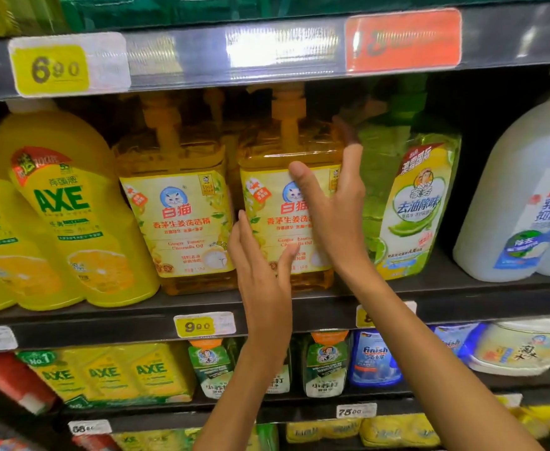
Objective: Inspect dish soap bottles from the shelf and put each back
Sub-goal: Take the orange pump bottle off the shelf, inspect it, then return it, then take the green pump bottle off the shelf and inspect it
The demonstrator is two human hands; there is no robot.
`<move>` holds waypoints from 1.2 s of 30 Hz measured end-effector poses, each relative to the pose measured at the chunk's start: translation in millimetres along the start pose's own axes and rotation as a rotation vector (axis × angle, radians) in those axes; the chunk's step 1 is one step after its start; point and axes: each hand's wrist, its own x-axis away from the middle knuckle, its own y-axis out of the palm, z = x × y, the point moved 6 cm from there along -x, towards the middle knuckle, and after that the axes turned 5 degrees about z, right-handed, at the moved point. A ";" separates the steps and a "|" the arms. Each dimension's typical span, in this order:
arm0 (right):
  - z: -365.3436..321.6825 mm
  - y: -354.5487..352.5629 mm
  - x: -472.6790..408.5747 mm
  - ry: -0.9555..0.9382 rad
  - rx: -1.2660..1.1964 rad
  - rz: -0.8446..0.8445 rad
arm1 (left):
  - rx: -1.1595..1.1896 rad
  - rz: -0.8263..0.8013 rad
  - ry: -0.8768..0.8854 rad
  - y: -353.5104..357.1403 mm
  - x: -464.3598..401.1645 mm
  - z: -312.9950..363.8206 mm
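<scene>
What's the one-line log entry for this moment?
left hand: open, on amber pump bottle | right hand: open, on its right side | bottle: upright on shelf

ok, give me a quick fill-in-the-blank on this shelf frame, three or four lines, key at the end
1. Both hands, the left hand and the right hand, are on an amber bottle with a ____ on top.
2. The yellow bottle at the left reads ____.
3. The yellow price tag on the upper shelf edge reads ____.
4. The bottle just right of the right hand is ____.

Missing words: pump; AXE; 6.90; green
</scene>
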 end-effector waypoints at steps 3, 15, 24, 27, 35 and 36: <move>3.7 4.0 -1.0 -0.020 0.019 0.073 | -0.069 -0.026 -0.020 4.9 -2.1 -2.6; 4.4 7.9 2.7 0.023 0.010 0.020 | -0.056 -0.016 -0.040 3.6 2.0 -10.6; -24.3 -58.4 44.7 -0.121 0.249 0.083 | -0.054 0.019 0.020 -14.5 21.0 4.8; -35.2 -111.2 30.7 -0.176 0.237 0.303 | 0.038 -0.029 0.092 -5.7 33.2 24.0; 8.2 -125.2 -39.2 0.145 0.180 0.059 | 0.088 -0.436 0.049 65.2 55.5 48.9; 13.1 -123.1 -45.1 0.197 0.117 0.033 | 0.091 -0.443 -0.010 72.9 56.5 47.3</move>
